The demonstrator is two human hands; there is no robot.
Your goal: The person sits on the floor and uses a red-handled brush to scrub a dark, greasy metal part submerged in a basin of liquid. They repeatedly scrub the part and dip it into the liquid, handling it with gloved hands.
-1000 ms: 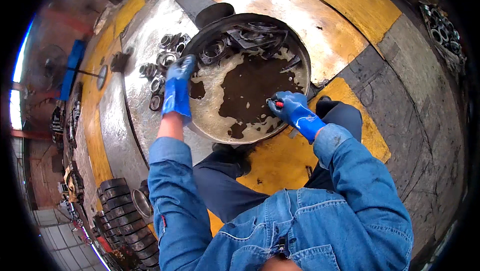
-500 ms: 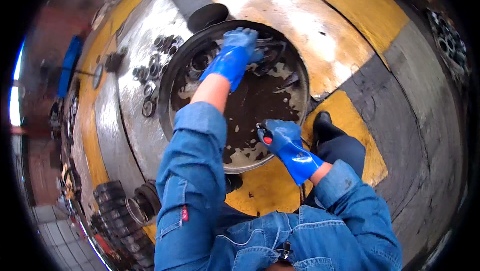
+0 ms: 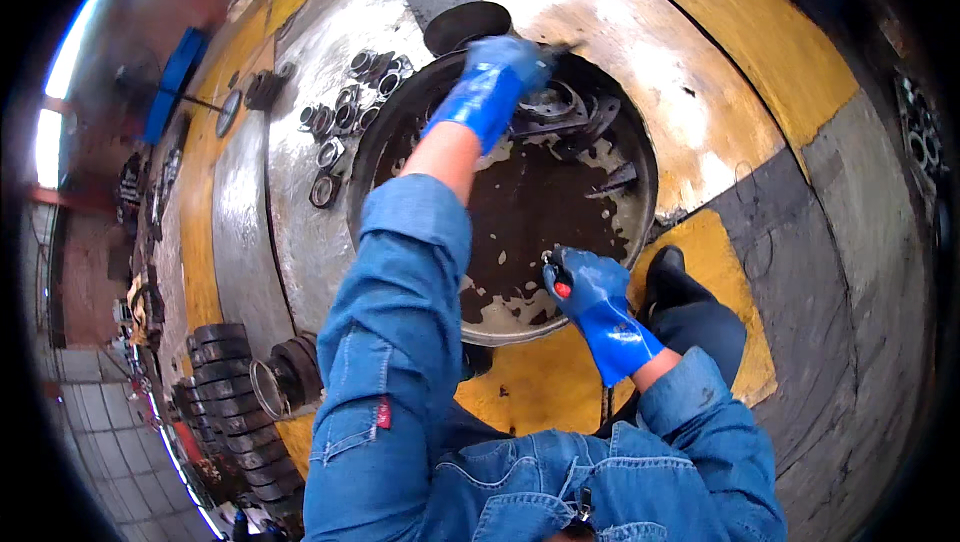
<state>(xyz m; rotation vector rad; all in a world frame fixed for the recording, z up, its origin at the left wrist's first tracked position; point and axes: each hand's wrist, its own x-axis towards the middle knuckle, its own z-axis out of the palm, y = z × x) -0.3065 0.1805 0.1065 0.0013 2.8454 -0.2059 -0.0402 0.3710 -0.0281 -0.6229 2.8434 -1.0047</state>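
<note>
My left hand [image 3: 508, 64], in a long blue rubber glove, is over the far rim of a round metal tub [image 3: 530, 330]. Its fingers are closed and smeared by motion, with a dark metal part [image 3: 565, 48] sticking out at their right. Below it, greasy metal parts [image 3: 560, 112] lie in dark liquid [image 3: 520, 217]. My right hand, also gloved [image 3: 592, 282], is above the tub's near right rim. It is closed around a small hand tool with a black and red body [image 3: 562, 288]; a short metal tip points up and left. The tool's exact kind is unclear.
Left of the tub, several metal rings [image 3: 345, 120] lie on steel plate. A dark round disc [image 3: 468, 26] is beyond the far rim. Ribbed black parts [image 3: 232, 382] are stacked at the lower left. My booted foot [image 3: 668, 267] stands to the right.
My left hand has lifted from the parts in the tub, moving away toward the far rim with a dark piece in it. My right hand still holds the tool near the rim. The view has shifted.
</note>
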